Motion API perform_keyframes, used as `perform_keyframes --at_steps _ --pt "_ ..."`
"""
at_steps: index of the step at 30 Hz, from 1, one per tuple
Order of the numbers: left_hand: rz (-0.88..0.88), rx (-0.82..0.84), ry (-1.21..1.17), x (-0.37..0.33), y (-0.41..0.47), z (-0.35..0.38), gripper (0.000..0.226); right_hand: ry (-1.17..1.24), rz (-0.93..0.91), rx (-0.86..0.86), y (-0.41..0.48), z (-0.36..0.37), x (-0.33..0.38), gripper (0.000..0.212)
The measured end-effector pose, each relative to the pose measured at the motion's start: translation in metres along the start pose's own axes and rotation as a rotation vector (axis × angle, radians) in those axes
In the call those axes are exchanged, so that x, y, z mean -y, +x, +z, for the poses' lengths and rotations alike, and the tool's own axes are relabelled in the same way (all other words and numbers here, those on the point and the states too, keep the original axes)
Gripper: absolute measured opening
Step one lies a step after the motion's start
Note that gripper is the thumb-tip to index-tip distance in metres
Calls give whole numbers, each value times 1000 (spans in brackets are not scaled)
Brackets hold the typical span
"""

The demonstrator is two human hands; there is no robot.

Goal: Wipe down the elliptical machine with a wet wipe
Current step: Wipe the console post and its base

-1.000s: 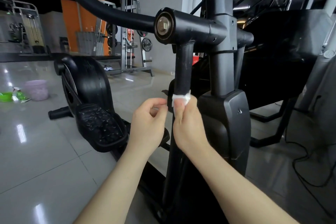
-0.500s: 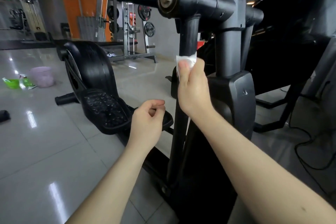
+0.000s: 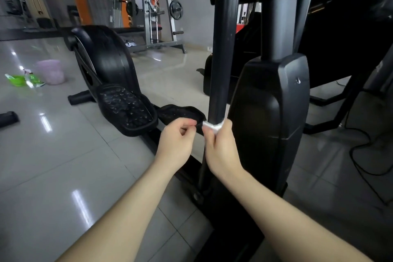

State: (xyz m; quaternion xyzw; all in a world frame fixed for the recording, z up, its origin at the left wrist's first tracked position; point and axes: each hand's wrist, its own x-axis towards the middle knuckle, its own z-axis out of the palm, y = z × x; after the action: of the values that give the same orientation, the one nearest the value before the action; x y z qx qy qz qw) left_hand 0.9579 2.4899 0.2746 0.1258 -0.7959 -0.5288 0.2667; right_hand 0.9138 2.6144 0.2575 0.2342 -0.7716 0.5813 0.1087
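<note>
The wet wipe (image 3: pixel 213 126) is folded round the low end of the elliptical's upright bar (image 3: pixel 221 59), just beside the black housing (image 3: pixel 270 112). My right hand (image 3: pixel 221 151) grips it there, fingers curled round wipe and bar. My left hand (image 3: pixel 176 140) sits close by, fingers curled in, holding nothing. The foot pedal (image 3: pixel 125 108) lies beyond it, and a pink bucket (image 3: pixel 51 71) stands well off.
</note>
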Motion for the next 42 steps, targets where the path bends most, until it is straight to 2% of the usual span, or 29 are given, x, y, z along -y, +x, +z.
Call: perform_keyframes --at_steps 6,9,13,16,20,24,27,31,35,38,42 --pt "6 4 46 6 1 -4 21 -2 -103 -126 26 7 17 34" --pt "-6 4 84 14 3 -8 20 13 -130 -189 14 15 5 24" --pt "-47 45 119 25 2 -5 18 6 -30 -148 -19 33 -40 21" --pt "-98 110 153 35 -1 0 16 -7 116 -59 -49 47 -80 29" --pt "-169 179 217 49 -7 4 17 5 255 30 -66 52 -104 18" --pt "-198 230 286 58 -7 6 19 91 138 -13 -42 40 -77 15" --pt "-190 260 320 58 -7 6 26 91 48 -62 -20 30 -48 28" --pt "-202 293 365 66 -7 6 25 109 14 -119 -25 40 -56 24" --pt "-224 324 381 78 -12 4 18 131 108 -173 -52 67 -95 24" --pt "-207 346 435 85 -17 5 19 116 239 -104 -71 84 -134 28" --pt "-216 383 530 91 -18 8 16 -43 363 -37 -88 92 -165 28"
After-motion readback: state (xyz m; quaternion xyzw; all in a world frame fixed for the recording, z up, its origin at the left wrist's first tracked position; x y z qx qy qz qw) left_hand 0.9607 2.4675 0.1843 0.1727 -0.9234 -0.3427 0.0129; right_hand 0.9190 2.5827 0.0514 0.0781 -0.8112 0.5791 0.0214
